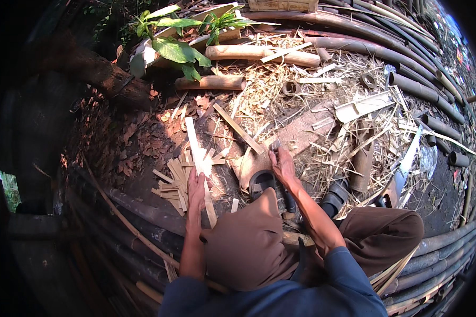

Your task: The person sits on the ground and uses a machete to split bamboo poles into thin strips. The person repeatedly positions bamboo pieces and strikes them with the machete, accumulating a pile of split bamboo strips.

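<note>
My left hand (197, 189) is closed around a long, pale bamboo strip (193, 138), which points away from me and glares in the sun. The strip's near end reaches down beside my knee. Further right, my right hand (284, 168) is closed on a dark tool (276, 144); only a short end shows past the fingers, so its kind is unclear. Beneath that hand lies a flat wooden board (248, 165). A pile of short split bamboo pieces (175, 179) rests on the ground left of my left hand. Another bamboo strip (239, 128) lies between the hands, further off.
A handsaw (405, 162) leans at the right. Cut bamboo tubes (263, 54) and shavings (269, 95) cover the ground ahead. Long bamboo poles (375, 50) lie at the far right, and more poles (143, 211) run along the near left. My sandalled foot (335, 196) is near the board.
</note>
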### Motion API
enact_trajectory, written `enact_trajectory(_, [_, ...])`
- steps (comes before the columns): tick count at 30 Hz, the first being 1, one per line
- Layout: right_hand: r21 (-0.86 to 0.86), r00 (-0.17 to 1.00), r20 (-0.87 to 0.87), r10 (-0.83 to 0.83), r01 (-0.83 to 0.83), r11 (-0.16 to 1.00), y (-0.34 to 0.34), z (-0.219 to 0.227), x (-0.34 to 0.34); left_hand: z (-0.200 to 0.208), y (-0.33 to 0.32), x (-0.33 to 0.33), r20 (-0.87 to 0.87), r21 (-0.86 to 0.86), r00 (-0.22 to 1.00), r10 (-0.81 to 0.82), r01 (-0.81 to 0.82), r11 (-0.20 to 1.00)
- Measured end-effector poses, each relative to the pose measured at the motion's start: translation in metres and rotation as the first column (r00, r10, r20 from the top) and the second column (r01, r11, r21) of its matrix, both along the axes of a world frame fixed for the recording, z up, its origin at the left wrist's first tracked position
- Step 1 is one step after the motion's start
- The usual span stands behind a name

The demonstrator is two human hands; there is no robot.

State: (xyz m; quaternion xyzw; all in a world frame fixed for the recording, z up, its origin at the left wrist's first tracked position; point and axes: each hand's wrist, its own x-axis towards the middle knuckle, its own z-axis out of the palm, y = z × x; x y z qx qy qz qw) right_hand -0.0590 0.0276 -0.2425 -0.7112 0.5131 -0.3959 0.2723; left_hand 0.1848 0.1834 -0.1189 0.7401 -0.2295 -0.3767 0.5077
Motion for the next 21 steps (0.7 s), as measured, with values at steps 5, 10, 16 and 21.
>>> enact_trajectory(5, [0.375, 0.991, 0.107, 0.078, -0.113, 0.92, -0.019, -0.018, 0.05, -0.011, 0.014, -0.011, -0.28, -0.086, 0.935, 0.218, -0.25, 0.964])
enact_trajectory(10, [0.626, 0.87, 0.48, 0.111, -0.428, 0.651, 0.021, 0.043, 0.039, -0.046, -0.008, -0.002, -0.377, -0.203, 0.876, 0.301, -0.396, 0.896])
enact_trajectory(16, [0.654, 0.808, 0.558, 0.186, -0.567, 0.501, 0.066, 0.089, -0.021, -0.029, -0.094, -0.043, -0.308, -0.44, 0.938, 0.156, -0.286, 0.851])
enact_trajectory(21, [0.679, 0.829, 0.536, 0.159, -0.535, 0.503, 0.068, 0.112, -0.04, -0.009, -0.114, -0.062, -0.243, -0.548, 0.969, -0.044, -0.1, 0.83])
